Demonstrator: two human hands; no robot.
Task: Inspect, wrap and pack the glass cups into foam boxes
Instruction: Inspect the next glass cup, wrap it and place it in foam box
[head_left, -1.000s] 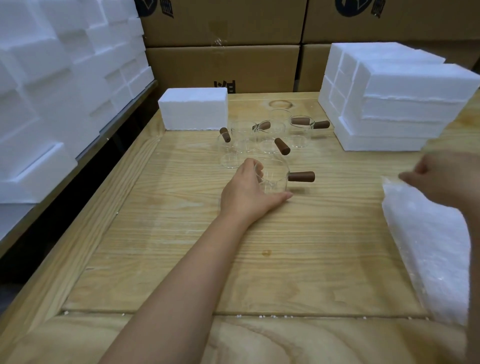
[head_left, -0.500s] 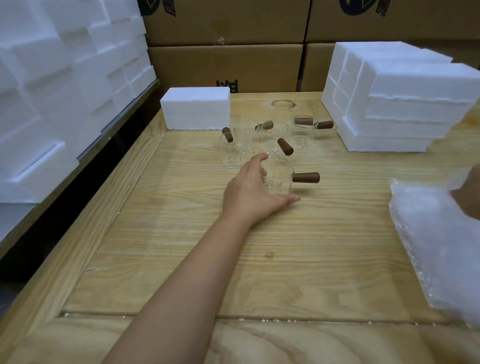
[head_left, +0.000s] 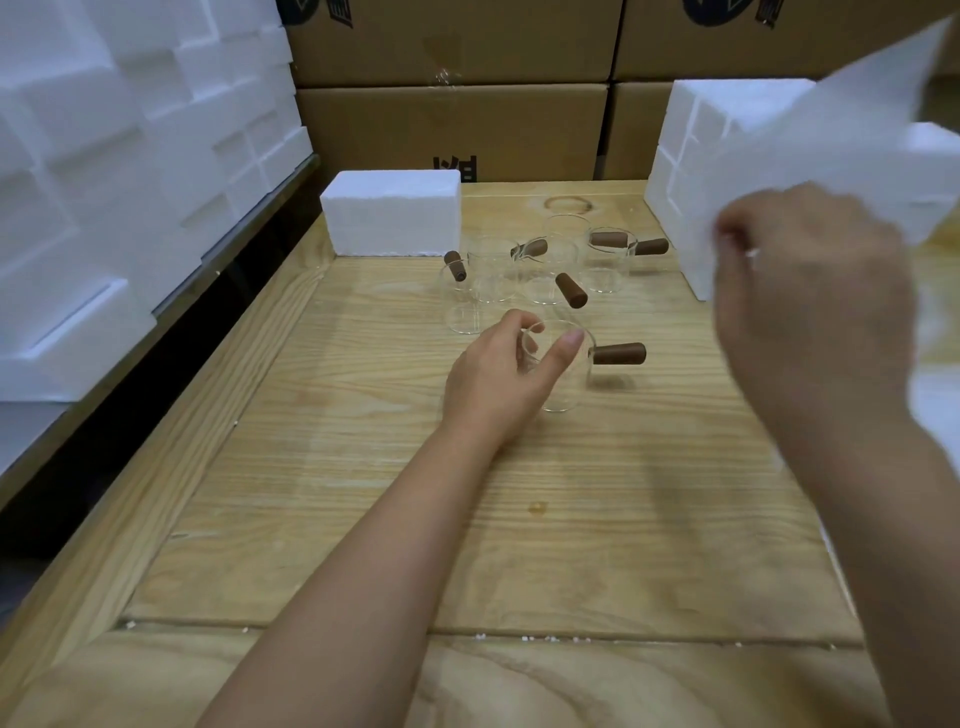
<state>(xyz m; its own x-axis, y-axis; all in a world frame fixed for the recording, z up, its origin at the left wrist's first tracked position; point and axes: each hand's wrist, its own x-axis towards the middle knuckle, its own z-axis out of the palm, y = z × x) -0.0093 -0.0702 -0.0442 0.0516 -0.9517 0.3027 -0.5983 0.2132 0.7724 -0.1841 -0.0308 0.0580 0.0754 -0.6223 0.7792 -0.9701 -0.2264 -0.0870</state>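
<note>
Glass, clear and thin-walled, makes up the cup (head_left: 563, 371) that the left hand (head_left: 501, 382) grips in the middle of the wooden desk (head_left: 395, 525). The thumb lies across the cup's near rim and the fingers curl round its far side, so the hand is closed on the cup wall. A brown wooden handle (head_left: 619, 354) sticks out of the cup to the right, level with the desk top. Whether the cup base touches the desk I cannot tell.

Behind this cup, farther from the person, stands a cluster of other glass cups (head_left: 550, 265) with the same brown handles pointing various ways; some touch or overlap one another in the view. Behind and left of the held cup, a single white foam block (head_left: 390, 218) sits on the desk, just beside the cluster. Behind and right of the cup, a stack of white foam boxes (head_left: 691, 171) rests at the desk's far right corner.

Right of the cup and raised above the desk, the right hand (head_left: 810, 317) is pinched shut on a white wrapping sheet (head_left: 841, 140), which fans up and to the right, hiding part of the foam stack. Far left of the cup, beyond the desk edge, more foam pieces (head_left: 130, 156) are piled high. Cardboard cartons (head_left: 452, 104) form the wall behind everything.
</note>
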